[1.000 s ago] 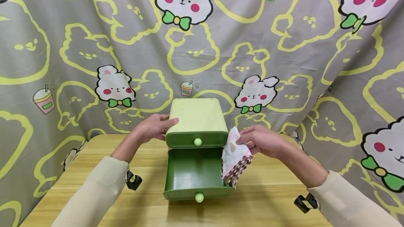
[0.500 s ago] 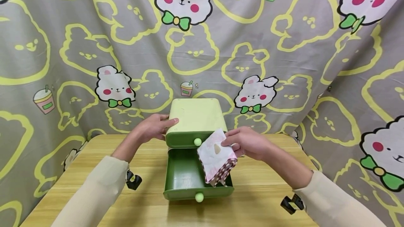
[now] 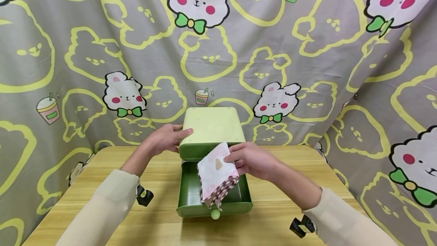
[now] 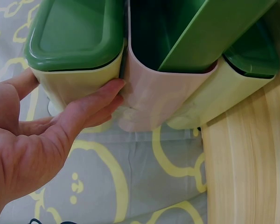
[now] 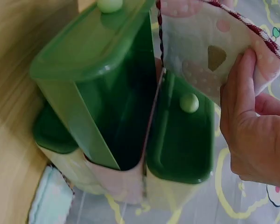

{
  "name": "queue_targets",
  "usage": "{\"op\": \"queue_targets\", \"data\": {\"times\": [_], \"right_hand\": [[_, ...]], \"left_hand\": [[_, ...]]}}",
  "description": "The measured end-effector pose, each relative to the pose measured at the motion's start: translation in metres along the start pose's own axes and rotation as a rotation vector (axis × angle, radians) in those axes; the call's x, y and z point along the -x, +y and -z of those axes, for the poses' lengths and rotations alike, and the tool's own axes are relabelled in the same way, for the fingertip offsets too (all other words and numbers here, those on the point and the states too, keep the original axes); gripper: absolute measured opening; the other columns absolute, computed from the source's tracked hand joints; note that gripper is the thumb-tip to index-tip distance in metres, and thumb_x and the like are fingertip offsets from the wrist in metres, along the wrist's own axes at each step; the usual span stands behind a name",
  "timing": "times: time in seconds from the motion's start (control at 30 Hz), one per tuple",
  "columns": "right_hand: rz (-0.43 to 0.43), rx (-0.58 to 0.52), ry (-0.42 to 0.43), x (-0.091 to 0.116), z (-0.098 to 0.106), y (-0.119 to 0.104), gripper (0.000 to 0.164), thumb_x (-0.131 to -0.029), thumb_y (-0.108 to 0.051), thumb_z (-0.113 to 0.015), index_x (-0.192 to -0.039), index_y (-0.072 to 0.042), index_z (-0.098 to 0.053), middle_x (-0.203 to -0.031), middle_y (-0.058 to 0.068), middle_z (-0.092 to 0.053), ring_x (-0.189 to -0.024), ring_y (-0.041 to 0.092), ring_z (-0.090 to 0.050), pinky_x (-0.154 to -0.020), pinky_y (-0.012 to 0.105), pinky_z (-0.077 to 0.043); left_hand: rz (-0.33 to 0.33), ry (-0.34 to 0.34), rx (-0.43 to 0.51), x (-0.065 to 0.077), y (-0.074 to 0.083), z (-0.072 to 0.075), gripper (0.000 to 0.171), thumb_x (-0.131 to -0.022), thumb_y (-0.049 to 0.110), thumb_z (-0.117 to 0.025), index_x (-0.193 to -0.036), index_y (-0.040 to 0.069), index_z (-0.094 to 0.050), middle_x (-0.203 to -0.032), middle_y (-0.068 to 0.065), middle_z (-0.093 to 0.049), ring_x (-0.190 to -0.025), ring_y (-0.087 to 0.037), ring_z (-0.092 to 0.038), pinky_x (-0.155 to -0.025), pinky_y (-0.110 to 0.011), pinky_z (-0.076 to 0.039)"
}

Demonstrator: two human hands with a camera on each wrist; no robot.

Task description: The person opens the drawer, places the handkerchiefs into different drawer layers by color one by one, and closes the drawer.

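Note:
A small drawer cabinet (image 3: 213,124) stands on the table, its tiers cream and pink with green drawer fronts. Its middle drawer (image 3: 189,189) is pulled out; the top drawer (image 4: 79,35) and the bottom one (image 5: 53,130) are closed. My left hand (image 3: 165,139) rests on the cabinet's upper left corner, thumb on top and fairly straight fingers along the side. Over the pulled-out drawer, my right hand (image 3: 252,160) pinches a folded cloth (image 3: 213,174), white and pink with a brown checked edge. It hangs tilted and hides part of the drawer's inside and the top knob.
A second folded cloth, pale blue-green (image 5: 51,196), lies beside the cabinet in the right wrist view. The wooden table (image 3: 150,215) extends on both sides of the cabinet. A patterned grey curtain (image 3: 211,67) hangs behind and at the sides.
My right hand has carried the folded cloth leftward, from beside the cabinet's right edge to over the middle of the pulled-out drawer. The left hand and cabinet have stayed in place.

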State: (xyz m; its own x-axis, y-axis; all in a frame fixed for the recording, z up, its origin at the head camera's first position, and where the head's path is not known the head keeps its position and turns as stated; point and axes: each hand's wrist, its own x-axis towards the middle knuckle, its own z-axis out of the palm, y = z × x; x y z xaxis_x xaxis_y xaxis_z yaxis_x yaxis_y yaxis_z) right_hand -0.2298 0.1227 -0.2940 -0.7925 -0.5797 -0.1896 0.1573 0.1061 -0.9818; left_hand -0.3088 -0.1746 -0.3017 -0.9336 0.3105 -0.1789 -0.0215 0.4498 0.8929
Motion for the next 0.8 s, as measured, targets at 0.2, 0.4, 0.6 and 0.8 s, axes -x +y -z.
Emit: {"op": "queue_targets", "data": {"times": [0.2,0.4,0.6,0.8], "right_hand": [[0.000,-0.039,0.006,-0.007,-0.015,0.007,0.030,-0.098,-0.007,-0.061,-0.122,0.010,-0.061,-0.101,0.007,-0.073,-0.090,0.018,-0.073,-0.081,0.034,-0.062],[0.018,-0.041,-0.021,-0.013,-0.025,0.012,0.031,-0.099,-0.009,-0.060,-0.125,0.009,-0.061,-0.105,0.008,-0.073,-0.094,0.019,-0.073,-0.085,0.035,-0.061],[0.021,-0.061,-0.031,-0.015,-0.026,0.018,0.029,-0.101,-0.006,-0.057,-0.124,0.010,-0.061,-0.105,0.008,-0.073,-0.095,0.017,-0.072,-0.084,0.032,-0.061],[0.005,-0.047,-0.015,-0.014,-0.019,0.024,0.029,-0.100,-0.008,-0.059,-0.124,0.010,-0.061,-0.106,0.009,-0.072,-0.097,0.018,-0.072,-0.087,0.034,-0.061]], "left_hand": [[-0.004,0.001,-0.011,0.000,-0.001,0.001,0.079,-0.104,0.047,-0.056,-0.160,0.000,-0.026,-0.127,-0.019,-0.068,-0.109,-0.025,-0.069,-0.088,-0.041,-0.060],[-0.013,-0.003,-0.001,0.000,-0.002,0.001,0.078,-0.104,0.046,-0.056,-0.159,0.000,-0.026,-0.124,-0.018,-0.069,-0.105,-0.023,-0.070,-0.087,-0.040,-0.061],[-0.021,-0.011,0.011,0.000,-0.002,0.000,0.077,-0.104,0.046,-0.056,-0.159,0.001,-0.029,-0.116,-0.015,-0.072,-0.096,-0.018,-0.071,-0.084,-0.038,-0.061],[-0.022,-0.012,0.015,0.000,-0.002,0.001,0.076,-0.104,0.045,-0.056,-0.159,0.001,-0.028,-0.118,-0.015,-0.070,-0.096,-0.018,-0.070,-0.085,-0.038,-0.061]]}}
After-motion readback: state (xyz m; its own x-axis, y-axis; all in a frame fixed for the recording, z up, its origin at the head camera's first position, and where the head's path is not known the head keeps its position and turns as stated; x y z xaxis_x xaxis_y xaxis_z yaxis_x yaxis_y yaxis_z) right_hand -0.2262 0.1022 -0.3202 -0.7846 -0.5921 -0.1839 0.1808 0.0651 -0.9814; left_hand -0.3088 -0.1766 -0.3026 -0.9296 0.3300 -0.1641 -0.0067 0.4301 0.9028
